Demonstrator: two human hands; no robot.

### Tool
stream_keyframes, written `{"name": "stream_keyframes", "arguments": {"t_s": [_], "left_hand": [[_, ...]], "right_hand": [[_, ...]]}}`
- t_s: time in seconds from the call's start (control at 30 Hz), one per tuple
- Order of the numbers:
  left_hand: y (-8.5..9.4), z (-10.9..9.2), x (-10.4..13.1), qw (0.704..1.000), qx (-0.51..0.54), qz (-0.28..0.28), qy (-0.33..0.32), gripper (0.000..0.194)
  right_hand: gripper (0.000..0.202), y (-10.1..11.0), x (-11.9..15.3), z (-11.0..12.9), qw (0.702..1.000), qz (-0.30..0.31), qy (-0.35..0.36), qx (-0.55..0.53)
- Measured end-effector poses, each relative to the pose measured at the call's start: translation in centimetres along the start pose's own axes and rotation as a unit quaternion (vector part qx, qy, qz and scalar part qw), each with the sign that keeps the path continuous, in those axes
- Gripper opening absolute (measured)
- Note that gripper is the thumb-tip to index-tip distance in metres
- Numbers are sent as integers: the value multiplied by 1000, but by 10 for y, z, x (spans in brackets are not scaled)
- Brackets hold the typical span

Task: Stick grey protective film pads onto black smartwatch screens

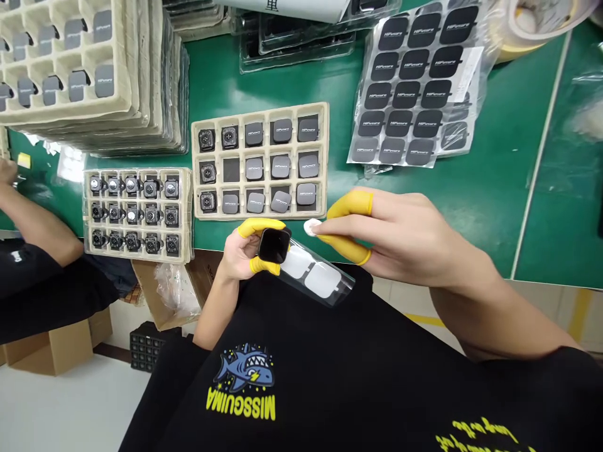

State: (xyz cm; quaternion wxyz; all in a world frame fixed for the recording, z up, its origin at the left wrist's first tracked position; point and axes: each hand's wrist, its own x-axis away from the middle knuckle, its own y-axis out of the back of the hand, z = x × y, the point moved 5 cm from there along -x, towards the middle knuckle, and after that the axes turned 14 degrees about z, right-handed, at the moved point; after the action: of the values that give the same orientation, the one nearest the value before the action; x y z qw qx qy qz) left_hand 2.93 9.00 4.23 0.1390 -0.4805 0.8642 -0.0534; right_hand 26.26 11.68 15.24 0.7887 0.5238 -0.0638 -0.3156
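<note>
Yellow finger covers are on both hands. My left hand (242, 252) grips a black square watch face (274, 245) by its edges, with the dark screen facing up. A clear plastic strip with white rounded-square pieces (323, 279) extends from beside the watch face toward the lower right. My right hand (396, 235) pinches a small white pad (311, 226) a little to the right of the watch face, not touching it. Just beyond my hands lies a beige tray (260, 216) holding dark watch modules in its left column and grey square pieces in most other compartments.
A second tray of watch modules (187, 235) stands at left, below a tall stack of trays (155, 94). Sheets of black labels (399, 122) and tape rolls (532, 22) lie at upper right. Another person's arm (42, 216) is at far left.
</note>
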Motion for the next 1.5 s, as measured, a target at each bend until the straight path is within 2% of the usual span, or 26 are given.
{"name": "stream_keyframes", "arguments": {"t_s": [0.07, 0.17, 0.33, 0.4, 0.47, 0.63, 0.77, 0.9, 1.03, 1.23, 1.4, 1.5], "left_hand": [[-2, -1, -3, 1000, -4, 10, -14, 77], [-5, -3, -8, 999, -16, 29, -33, 76], [-5, -1, -7, 999, -26, 38, -5, 75], [-5, 2, -6, 998, -37, 49, 9, 72], [-6, 4, -5, 997, -52, 58, 11, 73], [-5, 11, -4, 998, -52, 33, 32, 85], [-3, 8, -2, 999, -36, 7, 23, 78], [-3, 3, -3, 1000, -18, 2, 12, 78], [-4, 2, -6, 1000, -1, -7, 5, 79], [-6, 0, -6, 1000, 1, -11, 3, 78], [-6, -4, -7, 1000, -13, -11, 4, 76], [-7, -7, -9, 1000, -17, -6, -6, 73]], "right_hand": [[15, -5, -2, 3, 999, -26, -14, -22], [20, -13, -7, 11, 999, -24, -16, -34], [28, -19, -13, 26, 995, 32, 80, -47], [28, -21, -15, 29, 993, 27, 106, -44], [27, -24, -19, 31, 993, -6, 114, -19], [28, -27, -26, 30, 990, -67, 61, 106], [28, -20, -17, 17, 984, -69, -16, 165], [16, -7, 0, 10, 991, -116, -54, 47], [24, -5, 3, 10, 990, -85, -94, -61], [24, -5, 7, 7, 987, -122, -82, -66], [25, -15, 8, 5, 993, -58, -70, -79], [23, -16, 9, 4, 993, -62, -75, -61]]}}
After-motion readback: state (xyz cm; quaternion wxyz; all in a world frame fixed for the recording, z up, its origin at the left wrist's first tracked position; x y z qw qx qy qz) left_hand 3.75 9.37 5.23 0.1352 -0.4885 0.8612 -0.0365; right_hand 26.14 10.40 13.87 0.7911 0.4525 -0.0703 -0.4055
